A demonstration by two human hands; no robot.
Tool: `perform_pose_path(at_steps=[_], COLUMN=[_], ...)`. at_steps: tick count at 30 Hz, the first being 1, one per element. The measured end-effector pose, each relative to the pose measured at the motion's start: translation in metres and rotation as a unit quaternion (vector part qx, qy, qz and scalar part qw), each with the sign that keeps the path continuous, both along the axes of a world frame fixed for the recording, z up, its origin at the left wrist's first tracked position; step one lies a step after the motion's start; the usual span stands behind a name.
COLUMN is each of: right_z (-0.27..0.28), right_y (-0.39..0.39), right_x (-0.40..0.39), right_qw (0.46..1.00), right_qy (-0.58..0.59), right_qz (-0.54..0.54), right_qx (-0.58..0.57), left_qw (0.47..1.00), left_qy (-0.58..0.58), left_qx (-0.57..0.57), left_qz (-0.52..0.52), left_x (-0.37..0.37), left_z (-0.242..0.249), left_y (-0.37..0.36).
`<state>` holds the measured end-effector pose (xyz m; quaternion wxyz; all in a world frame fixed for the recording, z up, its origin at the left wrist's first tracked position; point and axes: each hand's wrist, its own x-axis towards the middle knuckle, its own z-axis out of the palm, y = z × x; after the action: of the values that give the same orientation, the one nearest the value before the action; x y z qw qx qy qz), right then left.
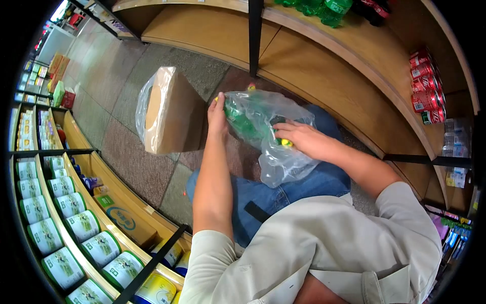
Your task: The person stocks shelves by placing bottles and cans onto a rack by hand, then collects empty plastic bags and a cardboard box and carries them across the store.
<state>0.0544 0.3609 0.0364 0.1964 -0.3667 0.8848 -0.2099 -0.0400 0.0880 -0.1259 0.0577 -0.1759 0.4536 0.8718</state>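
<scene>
Green bottles (240, 121) with yellow caps lie inside loose clear plastic wrap (286, 167), in front of my knees. My left hand (217, 117) is closed at the left end of the wrapped bottles, with a bit of yellow cap showing at its fingertips. On the right side, my right hand (299, 138) reaches over the wrap, its fingers curled around a bottle's yellow cap (286, 143). Another yellow cap (251, 87) shows just beyond the wrap. The wrap hides how many bottles there are and most of their shapes.
A cardboard box (174, 114) partly covered in clear film stands on the tiled floor (121, 147) to the left. Wooden shelving (314, 76) curves ahead and right, holding red cans (425, 91) and green bottles (324, 9). White-and-green tins (83, 225) fill the left shelves.
</scene>
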Motion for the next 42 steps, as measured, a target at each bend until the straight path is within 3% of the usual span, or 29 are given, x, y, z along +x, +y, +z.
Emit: perform_pose_path(at_steps=[3, 4, 6, 8, 10, 12, 14, 16, 18, 21, 22, 26, 28, 33, 35, 38, 42], right_z=[0.021, 0.031, 0.066, 0.099, 0.140, 0.171, 0.178, 0.211, 0.199, 0.190, 0.194, 0.185, 0.170, 0.162, 0.175, 0.190, 0.173], right_y=[0.018, 0.024, 0.036, 0.061, 0.088, 0.113, 0.157, 0.165, 0.188, 0.188, 0.188, 0.190, 0.201, 0.219, 0.212, 0.192, 0.207], right_x=[0.013, 0.018, 0.026, 0.019, 0.004, -0.028, -0.086, -0.124, -0.183, -0.244, -0.254, -0.276, -0.278, -0.284, -0.282, -0.279, -0.317], right_qw=[0.974, 0.966, 0.910, 0.826, 0.818, 0.812, 0.830, 0.816, 0.817, 0.801, 0.815, 0.795, 0.811, 0.833, 0.839, 0.810, 0.794], right_qy=[-0.043, -0.026, -0.146, -0.158, -0.052, 0.071, 0.257, 0.263, 0.352, 0.369, 0.319, 0.316, 0.403, 0.368, 0.284, 0.270, 0.280], right_qz=[-0.120, -0.166, -0.274, -0.313, -0.348, -0.378, -0.404, -0.508, -0.455, -0.470, -0.478, -0.517, -0.425, -0.412, -0.463, -0.503, -0.517], right_qx=[-0.187, -0.198, -0.276, -0.442, -0.456, -0.440, -0.286, -0.084, -0.031, 0.044, 0.070, 0.028, 0.003, -0.010, 0.036, 0.135, 0.152], left_qw=[0.999, 0.998, 0.999, 0.997, 0.996, 0.997, 0.998, 0.997, 0.997, 0.996, 0.996, 0.994, 0.995, 0.995, 0.995, 0.996, 0.994], left_qy=[-0.032, -0.048, -0.041, -0.028, 0.004, -0.022, -0.026, -0.032, -0.024, -0.017, -0.012, -0.026, -0.008, -0.015, -0.022, -0.016, -0.026], left_qx=[-0.033, -0.046, -0.005, -0.044, -0.049, -0.061, -0.050, -0.060, -0.073, -0.086, -0.087, -0.101, -0.092, -0.095, -0.095, -0.082, -0.104], left_qz=[0.001, -0.002, -0.008, -0.054, -0.076, -0.037, -0.030, -0.030, -0.022, -0.024, -0.020, -0.016, -0.029, -0.024, -0.009, -0.006, -0.010], left_x=[-0.002, -0.008, 0.006, 0.010, 0.005, 0.001, -0.002, -0.001, -0.001, 0.009, 0.009, 0.006, 0.009, 0.007, 0.007, 0.006, 0.009], left_z=[0.014, 0.010, -0.001, 0.017, -0.004, -0.007, -0.010, -0.006, -0.008, 0.010, 0.009, 0.003, -0.004, 0.002, 0.002, -0.007, -0.002], left_y=[0.007, 0.011, 0.011, 0.011, 0.008, 0.009, 0.011, 0.014, 0.015, 0.021, 0.021, 0.019, 0.017, 0.025, 0.026, 0.023, 0.021])
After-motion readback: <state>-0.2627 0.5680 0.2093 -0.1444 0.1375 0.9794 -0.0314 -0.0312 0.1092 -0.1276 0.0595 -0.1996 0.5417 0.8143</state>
